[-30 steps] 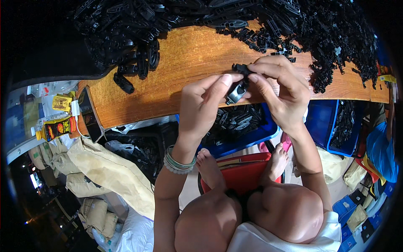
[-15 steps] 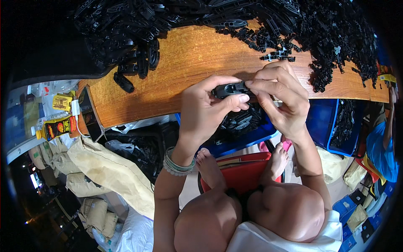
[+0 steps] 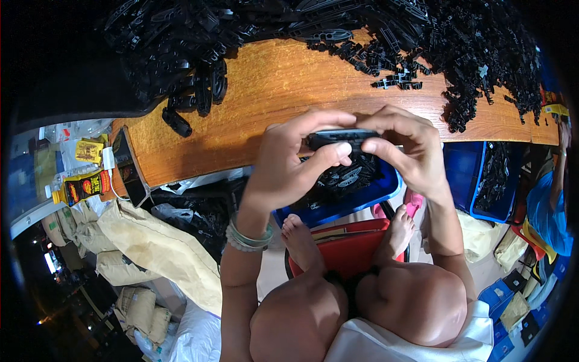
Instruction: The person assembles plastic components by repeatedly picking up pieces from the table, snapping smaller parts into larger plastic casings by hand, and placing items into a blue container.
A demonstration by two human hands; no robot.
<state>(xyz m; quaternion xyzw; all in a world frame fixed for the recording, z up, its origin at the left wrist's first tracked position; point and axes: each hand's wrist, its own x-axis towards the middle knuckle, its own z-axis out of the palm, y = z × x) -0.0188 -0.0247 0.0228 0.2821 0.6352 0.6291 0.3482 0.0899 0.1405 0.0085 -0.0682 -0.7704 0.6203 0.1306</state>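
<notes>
Left hand [image 3: 278,163]: thumb and fingers clamped on the left part of a black plastic piece [image 3: 338,138]. Right hand [image 3: 417,148]: thumb and fingers closed on its right end. The piece lies level between both sets of fingers; the worktop [image 3: 271,90] extends beyond them. Change: a long narrow side now faces up, replacing the open hollow visible half a second ago; a second ago the piece is slanted. Blue bin [image 3: 353,209] below the fingers, heap of small black parts [image 3: 488,66] beyond right: unchanged.
</notes>
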